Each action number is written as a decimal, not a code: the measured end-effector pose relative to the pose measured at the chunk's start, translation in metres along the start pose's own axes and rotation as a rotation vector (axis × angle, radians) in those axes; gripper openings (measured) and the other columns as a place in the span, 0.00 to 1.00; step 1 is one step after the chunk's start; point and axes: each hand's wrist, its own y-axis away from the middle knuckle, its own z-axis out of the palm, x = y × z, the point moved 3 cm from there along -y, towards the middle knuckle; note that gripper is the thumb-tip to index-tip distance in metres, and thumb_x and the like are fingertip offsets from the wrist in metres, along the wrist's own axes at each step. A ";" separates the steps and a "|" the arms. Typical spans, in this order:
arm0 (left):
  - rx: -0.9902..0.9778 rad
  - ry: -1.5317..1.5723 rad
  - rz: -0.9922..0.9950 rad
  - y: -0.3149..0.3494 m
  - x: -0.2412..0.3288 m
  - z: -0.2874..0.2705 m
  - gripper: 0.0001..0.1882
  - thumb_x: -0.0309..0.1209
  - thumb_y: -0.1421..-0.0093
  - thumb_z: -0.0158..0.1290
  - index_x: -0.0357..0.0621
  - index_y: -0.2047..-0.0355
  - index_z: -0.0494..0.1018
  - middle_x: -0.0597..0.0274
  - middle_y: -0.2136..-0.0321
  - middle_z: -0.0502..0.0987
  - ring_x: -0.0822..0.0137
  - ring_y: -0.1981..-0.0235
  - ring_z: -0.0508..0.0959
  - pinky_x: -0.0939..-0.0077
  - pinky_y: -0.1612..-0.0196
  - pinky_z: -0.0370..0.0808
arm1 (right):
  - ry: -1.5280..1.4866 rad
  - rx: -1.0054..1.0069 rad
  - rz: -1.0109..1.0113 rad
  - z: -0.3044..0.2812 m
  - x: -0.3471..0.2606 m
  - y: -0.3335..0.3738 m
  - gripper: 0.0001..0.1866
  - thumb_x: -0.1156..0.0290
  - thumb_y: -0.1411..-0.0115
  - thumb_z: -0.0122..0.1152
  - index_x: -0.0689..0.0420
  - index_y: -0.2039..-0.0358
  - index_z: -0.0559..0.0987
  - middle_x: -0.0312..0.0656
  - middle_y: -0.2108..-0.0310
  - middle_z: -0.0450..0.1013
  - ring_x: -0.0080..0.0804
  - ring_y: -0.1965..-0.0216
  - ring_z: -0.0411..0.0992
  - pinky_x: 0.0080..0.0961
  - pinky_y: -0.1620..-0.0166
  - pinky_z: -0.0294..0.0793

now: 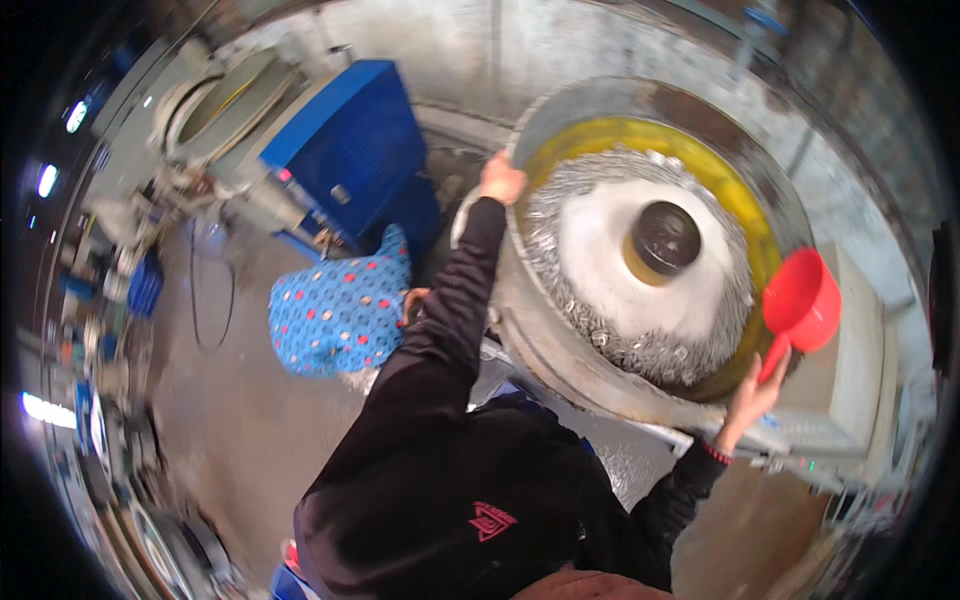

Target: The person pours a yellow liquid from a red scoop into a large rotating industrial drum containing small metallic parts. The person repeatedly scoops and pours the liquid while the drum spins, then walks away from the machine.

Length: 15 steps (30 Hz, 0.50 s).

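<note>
A big round vibratory tumbler bowl (535, 290) with a yellow inner wall stands in front of me. Small shiny metal pieces (690, 350) form a ring inside it. White powder or foam (590, 230), I cannot tell which, surrounds the dark-topped centre post (668, 238). At the bowl's far left, my left hand (503, 180) is closed on the rim. My right hand (752, 402) grips the handle of a red plastic dipper (805, 300), held up over the bowl's right edge. The dipper's inside shows only in part, so what it holds is unclear.
Left of the bowl stands a blue machine cabinet (345, 150), with another round bowl machine (235, 100) behind it. A blue patterned cloth (335, 315) covers something beside my left arm. A pale box-like unit (850, 350) stands at right. A blue basket (146, 283) sits far left.
</note>
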 end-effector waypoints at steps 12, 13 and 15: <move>-0.042 0.077 -0.094 -0.006 -0.011 0.008 0.25 0.18 0.64 0.56 0.32 0.60 0.68 0.54 0.66 0.76 0.66 0.64 0.75 0.75 0.58 0.69 | -0.041 -0.005 0.216 -0.003 -0.007 0.002 0.28 0.71 0.48 0.54 0.54 0.45 0.62 0.54 0.54 0.67 0.47 0.55 0.69 0.33 0.56 0.66; -0.052 0.090 -0.103 -0.005 -0.011 0.008 0.25 0.18 0.64 0.56 0.32 0.60 0.68 0.54 0.66 0.76 0.67 0.64 0.75 0.75 0.58 0.69 | -0.039 -0.004 0.202 -0.004 -0.008 0.001 0.28 0.71 0.48 0.54 0.54 0.45 0.62 0.54 0.54 0.67 0.48 0.56 0.69 0.33 0.56 0.66; -0.072 0.140 -0.102 -0.004 -0.009 0.008 0.25 0.18 0.63 0.56 0.32 0.59 0.68 0.55 0.66 0.76 0.67 0.64 0.75 0.75 0.59 0.69 | -0.074 -0.012 0.208 -0.004 -0.006 0.002 0.28 0.73 0.49 0.54 0.54 0.45 0.62 0.55 0.55 0.68 0.50 0.56 0.69 0.35 0.57 0.67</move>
